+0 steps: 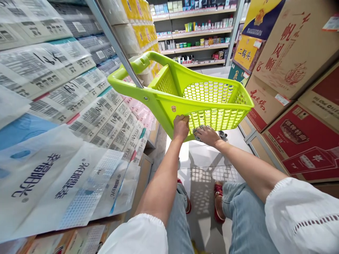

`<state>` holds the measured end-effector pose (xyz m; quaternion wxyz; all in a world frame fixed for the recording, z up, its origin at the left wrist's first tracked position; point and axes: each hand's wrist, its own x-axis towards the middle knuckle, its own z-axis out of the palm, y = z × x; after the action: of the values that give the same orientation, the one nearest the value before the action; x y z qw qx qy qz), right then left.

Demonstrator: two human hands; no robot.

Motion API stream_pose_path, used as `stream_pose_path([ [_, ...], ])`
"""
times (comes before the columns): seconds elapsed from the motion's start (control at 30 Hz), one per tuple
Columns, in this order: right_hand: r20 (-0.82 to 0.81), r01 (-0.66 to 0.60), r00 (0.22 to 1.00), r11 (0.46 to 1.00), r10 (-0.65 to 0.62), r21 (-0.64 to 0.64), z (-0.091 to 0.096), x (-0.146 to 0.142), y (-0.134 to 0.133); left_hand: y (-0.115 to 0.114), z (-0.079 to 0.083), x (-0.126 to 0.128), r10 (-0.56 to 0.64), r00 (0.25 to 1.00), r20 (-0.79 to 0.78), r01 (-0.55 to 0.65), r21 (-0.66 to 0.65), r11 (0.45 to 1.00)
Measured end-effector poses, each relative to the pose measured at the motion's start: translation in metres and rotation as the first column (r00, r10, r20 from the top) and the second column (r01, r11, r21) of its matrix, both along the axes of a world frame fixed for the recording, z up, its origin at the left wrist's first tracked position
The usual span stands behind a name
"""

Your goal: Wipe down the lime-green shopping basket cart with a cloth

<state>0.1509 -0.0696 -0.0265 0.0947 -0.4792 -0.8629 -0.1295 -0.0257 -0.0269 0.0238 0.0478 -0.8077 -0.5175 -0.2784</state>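
A lime-green plastic shopping basket (169,97) with a long handle is tipped up in the aisle in front of me. My left hand (180,127) is closed around the basket's lower near edge. My right hand (208,134) rests against the basket's mesh wall just to the right, its fingers bent around a dark patterned cloth (198,133). The basket's inside looks bare. Below are my jeans-clad legs and red shoes (218,201) on the pale tiled floor.
Stacked packs of tissue and paper goods (60,116) fill the shelves close on the left. Large cardboard cartons (296,88) are piled on the right. A shelf of small bottles and boxes (196,31) closes the far end of the narrow aisle.
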Motion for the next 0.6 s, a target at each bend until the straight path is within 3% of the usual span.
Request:
stream_pose_path([
  [0.1,0.000,0.020,1.000,1.000,-0.020,0.019,0.012,0.001,0.000,-0.001,0.000,0.001,0.003,1.000,-0.025,-0.002,0.036,0.999],
  [0.27,-0.178,0.141,0.979,0.965,-0.101,0.223,0.073,-0.012,0.013,0.000,0.001,0.004,0.015,0.999,-0.038,-0.014,0.030,0.999],
  [0.33,-0.239,0.188,0.963,0.950,-0.128,0.249,0.088,-0.017,0.016,0.000,0.001,0.004,0.027,0.999,-0.043,-0.025,0.030,0.999],
  [0.43,-0.242,0.190,0.961,0.956,-0.134,0.223,0.084,-0.021,0.018,0.001,0.001,0.004,0.034,0.997,-0.062,-0.031,0.042,0.999],
  [0.6,-0.204,0.159,0.971,0.975,-0.126,0.154,0.044,-0.019,0.018,0.002,0.000,0.002,0.030,0.998,-0.063,-0.027,0.048,0.998],
])
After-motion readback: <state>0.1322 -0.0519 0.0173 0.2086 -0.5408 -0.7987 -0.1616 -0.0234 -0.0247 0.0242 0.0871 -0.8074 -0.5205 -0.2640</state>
